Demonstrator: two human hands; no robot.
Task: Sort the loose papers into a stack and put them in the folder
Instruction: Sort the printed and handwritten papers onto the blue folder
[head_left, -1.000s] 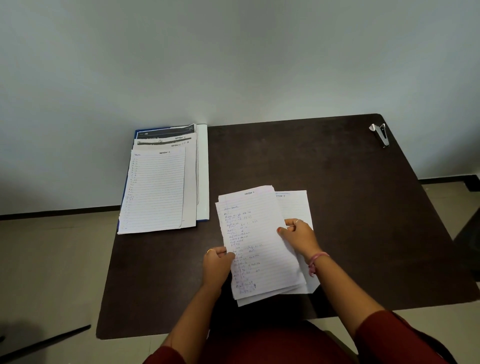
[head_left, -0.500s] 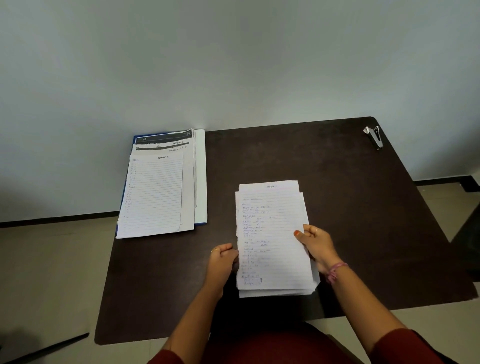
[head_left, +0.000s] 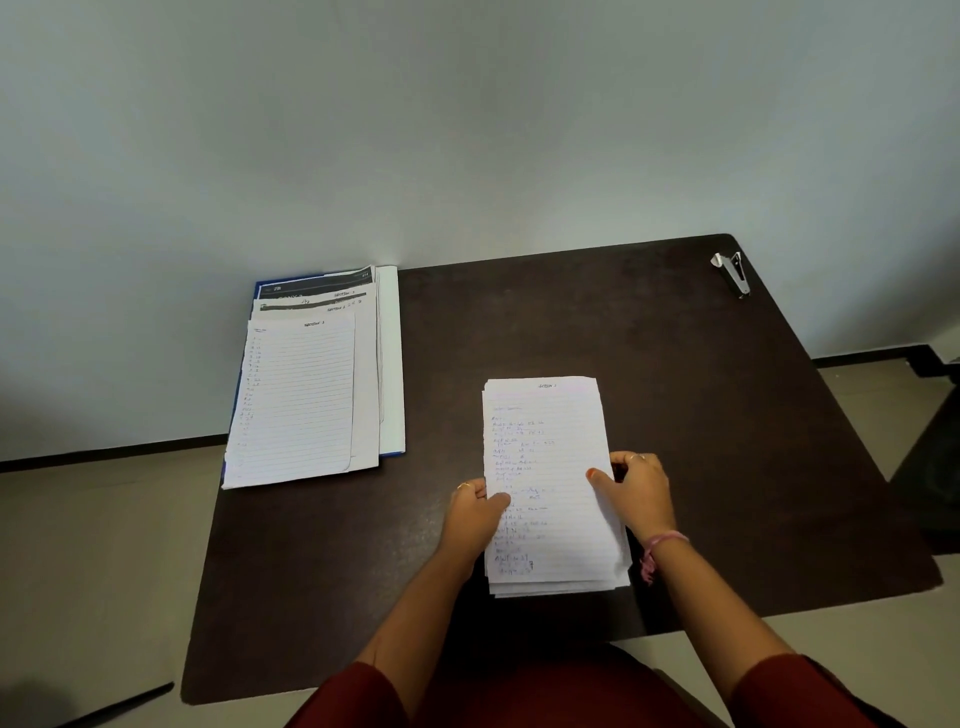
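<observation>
A stack of lined, handwritten papers (head_left: 550, 447) lies squared up near the front middle of the dark table (head_left: 675, 415). My left hand (head_left: 475, 512) grips the stack's left edge, thumb on top. My right hand (head_left: 636, 491) grips the right edge, thumb on the top sheet. At the table's back left an open blue folder (head_left: 392, 364) lies flat with several lined sheets (head_left: 301, 400) fanned on it, its left part hanging past the table's edge.
A metal staple remover (head_left: 733, 273) sits at the table's far right corner. The table's back edge meets a pale wall. A dark object stands on the floor at the right (head_left: 935, 467).
The skewed sheets have been pulled together into one aligned stack and turned straight. Both hands slid to grip the stack's side edges.
</observation>
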